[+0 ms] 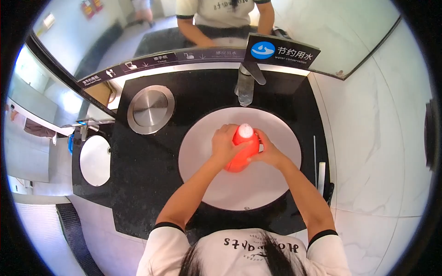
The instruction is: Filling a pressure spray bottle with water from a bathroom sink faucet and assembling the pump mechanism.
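Observation:
A red-orange plastic bottle (241, 157) with a whitish top (246, 131) is held between both hands over the white oval washbasin (221, 193). My left hand (226, 144) wraps the bottle's left side, its thumb across the front. On the right side, my right hand (268, 150) grips the bottle near its middle, fingers curled behind. The bottle leans, its top away from me and its base towards me. Whether the base touches the basin I cannot tell. Beyond the bottle stands a metal faucet (246, 88); no water stream shows under its spout.
Around the basin runs a black countertop (148, 172) with a round steel lid (150, 109) set in it. A sign (282, 53) stands above the faucet, before a mirror (155, 31). A white tube (322, 177) and a thin rod (315, 160) lie at the right edge.

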`<state>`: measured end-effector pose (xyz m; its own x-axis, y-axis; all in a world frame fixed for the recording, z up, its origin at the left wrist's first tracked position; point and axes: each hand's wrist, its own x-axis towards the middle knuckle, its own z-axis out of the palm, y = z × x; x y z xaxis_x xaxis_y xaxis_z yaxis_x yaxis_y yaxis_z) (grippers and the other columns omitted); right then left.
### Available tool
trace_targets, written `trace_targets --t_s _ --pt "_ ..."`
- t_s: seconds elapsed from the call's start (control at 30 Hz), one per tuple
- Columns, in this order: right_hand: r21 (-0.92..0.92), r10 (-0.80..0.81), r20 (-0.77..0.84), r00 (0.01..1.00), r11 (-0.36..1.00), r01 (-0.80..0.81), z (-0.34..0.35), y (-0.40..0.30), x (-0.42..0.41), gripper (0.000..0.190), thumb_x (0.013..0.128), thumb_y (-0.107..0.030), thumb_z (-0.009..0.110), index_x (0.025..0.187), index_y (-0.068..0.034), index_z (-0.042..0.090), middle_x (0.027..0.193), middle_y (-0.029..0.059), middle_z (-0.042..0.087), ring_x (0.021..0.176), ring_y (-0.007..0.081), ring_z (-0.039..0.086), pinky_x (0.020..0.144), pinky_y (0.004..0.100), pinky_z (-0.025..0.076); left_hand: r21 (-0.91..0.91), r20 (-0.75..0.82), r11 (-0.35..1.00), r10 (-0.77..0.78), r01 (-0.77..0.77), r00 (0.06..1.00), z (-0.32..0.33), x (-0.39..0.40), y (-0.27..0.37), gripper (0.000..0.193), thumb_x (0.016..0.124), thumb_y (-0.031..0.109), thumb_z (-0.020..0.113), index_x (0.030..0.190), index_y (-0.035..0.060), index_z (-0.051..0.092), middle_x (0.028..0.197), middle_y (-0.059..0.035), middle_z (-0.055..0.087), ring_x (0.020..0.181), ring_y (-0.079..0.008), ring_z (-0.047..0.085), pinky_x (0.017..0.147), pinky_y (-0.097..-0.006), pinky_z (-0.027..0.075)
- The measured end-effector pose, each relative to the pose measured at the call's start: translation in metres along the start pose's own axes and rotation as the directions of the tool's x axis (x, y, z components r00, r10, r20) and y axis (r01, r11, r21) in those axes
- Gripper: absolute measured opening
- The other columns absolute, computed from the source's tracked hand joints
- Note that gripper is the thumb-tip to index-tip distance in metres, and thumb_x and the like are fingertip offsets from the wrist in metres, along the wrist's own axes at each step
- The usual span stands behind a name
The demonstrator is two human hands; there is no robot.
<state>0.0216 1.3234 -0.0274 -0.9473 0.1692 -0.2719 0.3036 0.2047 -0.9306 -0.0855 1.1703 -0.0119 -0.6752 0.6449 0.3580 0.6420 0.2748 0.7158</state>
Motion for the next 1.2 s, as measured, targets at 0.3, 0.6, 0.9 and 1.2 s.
trace_targets --t_s 0.3,0.6,0.9,1.2 --pt "0.222 0.163 0.178 0.97 0.954 -0.201 0.033 -0.024 -0.046 0.093 0.057 -0.017 0.078 0.133 -0.007 0.025 0.124 0.0117 0.041 0.112 0.0243 0.04 0.097 0.0382 0.033 -0.095 0.098 0.994 -0.05 0.06 0.994 -0.022 -0.028 0.019 0.042 0.062 0.024 0.074 0.095 0.0041 0.058 0.087 -0.0127 0.059 0.082 -0.0292 0.057 0.073 -0.0378 0.045" --pt "0.044 -0.023 -0.022 0.999 0.999 0.024 0.038 -0.015 -0.017 0.088 0.059 -0.015 0.075 0.133 -0.009 0.027 0.126 0.0146 0.037 0.111 0.0258 0.041 0.096 0.0382 0.036 -0.223 -0.017 0.973 -0.062 0.056 0.998 -0.025 -0.025 -0.001 0.041 0.065 0.015 0.073 0.1 0.0011 0.056 0.094 -0.0143 0.059 0.086 -0.0278 0.059 0.076 -0.0346 0.047" --pt "0.136 0.056 0.118 0.991 0.988 -0.072 0.026 -0.036 -0.022 0.086 0.059 -0.016 0.076 0.132 -0.01 0.031 0.125 0.0124 0.037 0.113 0.0254 0.041 0.094 0.0402 0.038 -0.203 -0.011 0.978 0.042 -0.044 0.999 -0.032 -0.023 -0.005 0.038 0.064 0.014 0.074 0.096 0.0004 0.058 0.092 -0.0149 0.06 0.086 -0.0285 0.059 0.076 -0.0353 0.047" --pt "-0.105 -0.213 0.114 0.97 0.969 0.225 0.031 -0.034 -0.014 0.077 0.067 -0.019 0.072 0.131 -0.012 0.031 0.131 0.0075 0.032 0.119 0.0224 0.036 0.095 0.0394 0.035 -0.214 0.106 0.976 0.048 -0.024 0.993 -0.038 -0.022 -0.005 0.047 0.06 0.017 0.076 0.098 0.0014 0.054 0.096 -0.0147 0.056 0.089 -0.031 0.054 0.077 -0.0362 0.045"
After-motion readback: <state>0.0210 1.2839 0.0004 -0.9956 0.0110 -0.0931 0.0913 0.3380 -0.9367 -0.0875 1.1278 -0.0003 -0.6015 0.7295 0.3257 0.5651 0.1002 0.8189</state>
